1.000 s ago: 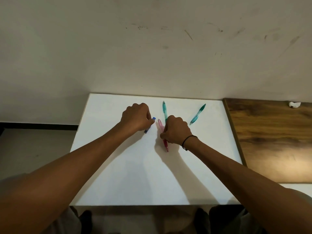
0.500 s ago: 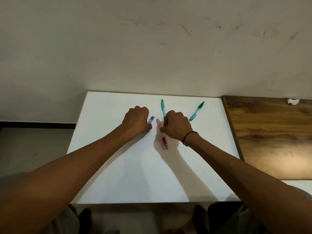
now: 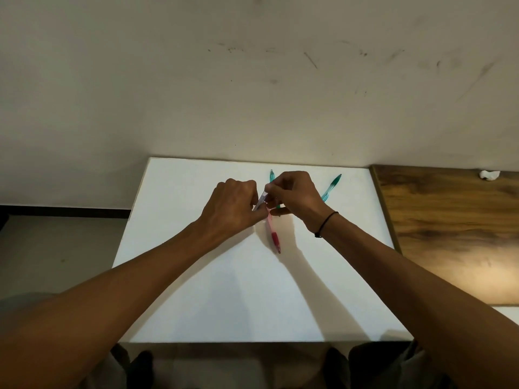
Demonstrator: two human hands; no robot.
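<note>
The pale blue pen seemed lifted just off the white table, slanting up and rightward between our hands. Our left hand curled round its lower part and our right hand pinched its upper end. Just below lay the red pen, pointing toward us. Beyond were a teal pen and a second teal pen.

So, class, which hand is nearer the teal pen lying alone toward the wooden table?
Right. The right hand sits just left of that teal pen; the left hand lies farther left. Both pinch the blue pen.
</note>
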